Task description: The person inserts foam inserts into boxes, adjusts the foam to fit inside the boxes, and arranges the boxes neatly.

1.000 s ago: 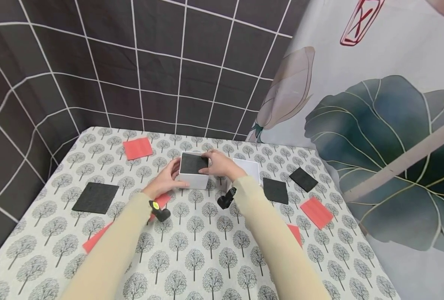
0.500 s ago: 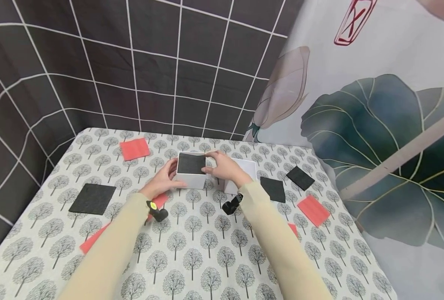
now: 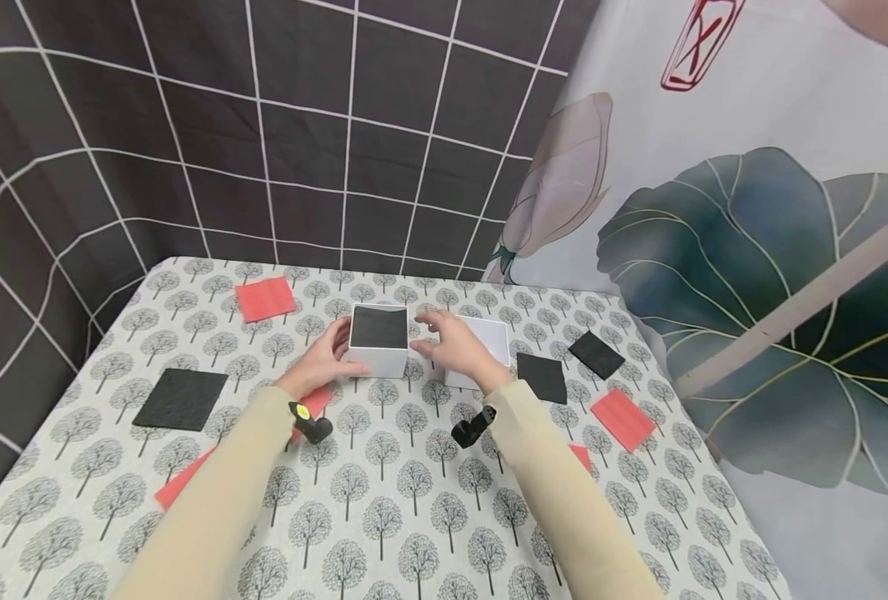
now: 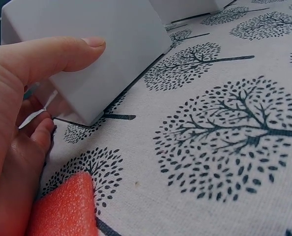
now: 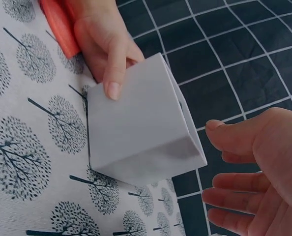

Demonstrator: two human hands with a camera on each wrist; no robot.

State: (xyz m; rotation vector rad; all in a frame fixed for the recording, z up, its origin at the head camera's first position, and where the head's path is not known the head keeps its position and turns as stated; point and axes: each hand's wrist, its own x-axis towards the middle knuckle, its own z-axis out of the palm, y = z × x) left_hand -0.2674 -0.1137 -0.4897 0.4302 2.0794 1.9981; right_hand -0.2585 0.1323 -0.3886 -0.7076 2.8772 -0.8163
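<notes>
A white open-topped box (image 3: pixel 378 363) stands near the middle of the table, with a black foam sheet (image 3: pixel 379 325) lying inside it. My left hand (image 3: pixel 319 360) holds the box at its left side. In the left wrist view the thumb (image 4: pixel 62 55) lies along the front wall (image 4: pixel 124 46) and the other fingers are round the side. Just right of the box is my right hand (image 3: pixel 460 350), apart from it. The right wrist view shows that hand (image 5: pixel 269 172) holding nothing, fingers loosely bent. Partly behind it stands a second white box or lid (image 3: pixel 493 335).
Red foam pieces lie at the back left (image 3: pixel 265 299), under the left forearm (image 3: pixel 181 479) and at the right (image 3: pixel 623 420). Black sheets lie at the left (image 3: pixel 181 398) and right (image 3: pixel 541 377), with another black piece (image 3: pixel 597 354) farther right. A grey grid curtain (image 3: pixel 301 125) hangs behind.
The right hand has let go of the black sheet in the box and moved right, off the box. The sheet now lies flatter inside. The left hand stays on the box.
</notes>
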